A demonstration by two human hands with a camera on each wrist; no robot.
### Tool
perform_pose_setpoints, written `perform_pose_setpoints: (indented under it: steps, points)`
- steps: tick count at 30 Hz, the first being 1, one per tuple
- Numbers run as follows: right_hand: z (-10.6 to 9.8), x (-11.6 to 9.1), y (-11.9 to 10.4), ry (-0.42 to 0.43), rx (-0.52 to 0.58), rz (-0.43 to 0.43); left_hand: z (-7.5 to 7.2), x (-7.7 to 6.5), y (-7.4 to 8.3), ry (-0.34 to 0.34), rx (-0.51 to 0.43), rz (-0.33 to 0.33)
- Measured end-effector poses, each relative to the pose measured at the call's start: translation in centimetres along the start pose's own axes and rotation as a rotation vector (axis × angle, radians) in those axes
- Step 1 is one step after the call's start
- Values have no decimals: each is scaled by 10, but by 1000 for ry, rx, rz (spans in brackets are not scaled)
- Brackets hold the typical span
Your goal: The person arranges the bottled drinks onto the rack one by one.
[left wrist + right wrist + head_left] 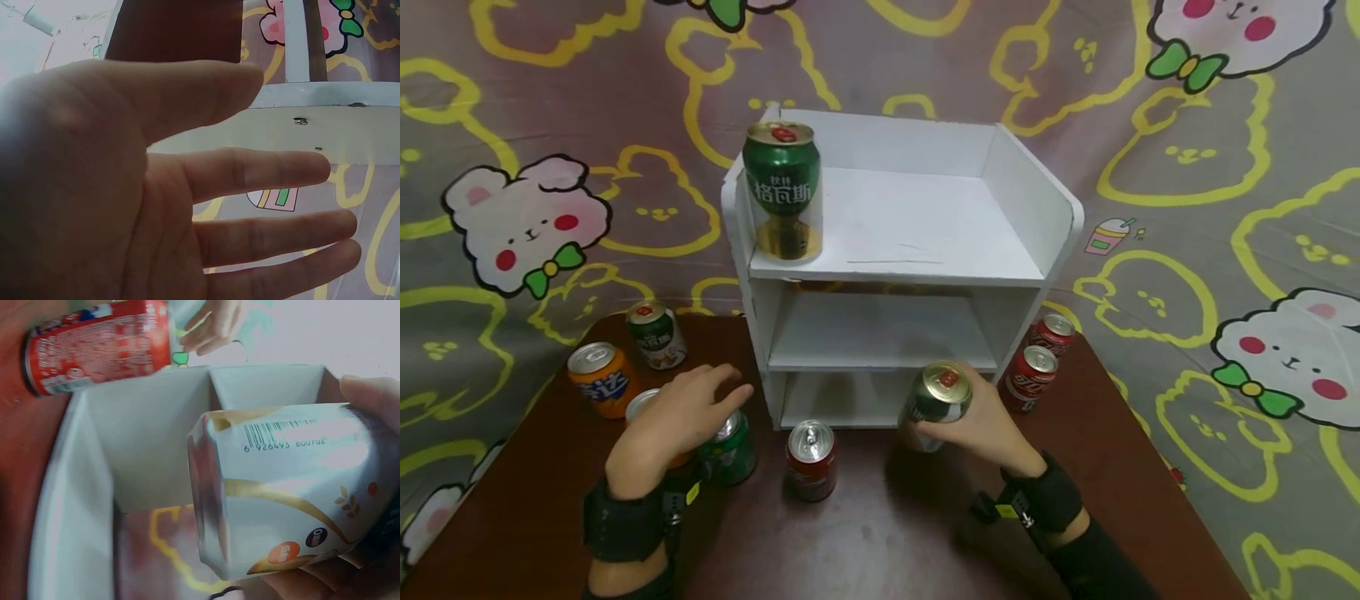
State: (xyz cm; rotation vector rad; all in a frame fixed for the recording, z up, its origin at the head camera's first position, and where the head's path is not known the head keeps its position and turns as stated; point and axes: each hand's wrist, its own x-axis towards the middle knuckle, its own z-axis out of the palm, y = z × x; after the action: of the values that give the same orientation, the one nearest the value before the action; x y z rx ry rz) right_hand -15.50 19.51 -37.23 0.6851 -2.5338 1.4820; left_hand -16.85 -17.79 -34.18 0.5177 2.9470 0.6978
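My right hand [988, 421] grips a green-and-white drink can with a gold top [940, 404] in front of the shelf's lowest level. The right wrist view shows the can's white side [281, 481] with a barcode, tilted in that picture. My left hand [677, 421] hovers over the cans at the left, fingers extended; its palm [169, 206] holds nothing in the left wrist view. Under it are a green can [730, 454] and a partly hidden orange can. One green-and-gold can [782, 192] stands on the left of the white shelf's [917, 221] top level.
A dark red can [811, 467] stands before the shelf. To the right are two red cans [1030, 379] [1054, 333], beside the shelf wall. Left, an orange can [601, 382] and a green-and-white can [657, 336] stand on the brown table [865, 542]. A patterned cloth hangs behind.
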Motion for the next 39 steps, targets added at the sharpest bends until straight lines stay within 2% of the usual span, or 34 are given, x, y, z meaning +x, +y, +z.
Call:
perform_pose_setpoints:
  steps: [5,17,26,31,39]
  points:
    - [-12,10,-12,19,-72,-70,0,1,1,-19,2,1]
    - [-33,41,-72,16,-122,-186,0,-1,-1,-47,-2,-7]
    - [-48,68,-114,25,-157,-234,3,0,2,-38,-1,7]
    - [-55,84,-134,74,-209,-217,4,0,1,-33,0,1]
    - [-61,103,-158,144,-265,-120,5,1,1,-10,4,12]
